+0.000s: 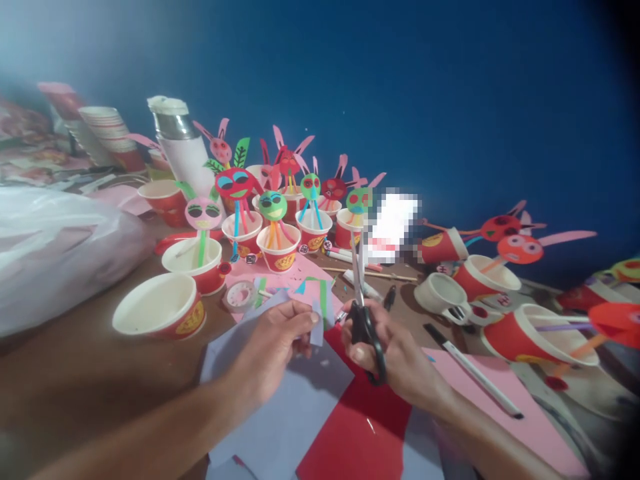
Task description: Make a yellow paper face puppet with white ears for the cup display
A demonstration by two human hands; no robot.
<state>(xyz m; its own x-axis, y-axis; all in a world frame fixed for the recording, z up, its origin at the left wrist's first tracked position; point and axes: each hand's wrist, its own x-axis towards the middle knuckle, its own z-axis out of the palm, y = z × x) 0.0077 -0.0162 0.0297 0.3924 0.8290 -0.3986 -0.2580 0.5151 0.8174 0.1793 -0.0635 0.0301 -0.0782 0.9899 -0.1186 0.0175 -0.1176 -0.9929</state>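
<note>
Between the fingertips and thumb of my left hand [280, 340] is a small strip of pale lilac paper [317, 328]. My right hand [395, 353] grips a pair of scissors [361, 313] by their black handles, with the blades pointing up and away from me. The scissors and the strip are apart. Below my hands lie sheets of lilac paper [270, 420] and red paper [360, 427]. Just beyond my left hand sit a roll of clear tape [241, 295] and some green and blue paper pieces [303, 288] on pink paper.
Several red paper cups with paper-faced straw figures [273, 207] stand behind. An open paper cup [155, 303] and a plastic bag [60, 253] are on the left. At right are a white mug [440, 297], a marker [480, 373] and tipped cups [537, 337]. A flask [183, 143] stands near the blue wall.
</note>
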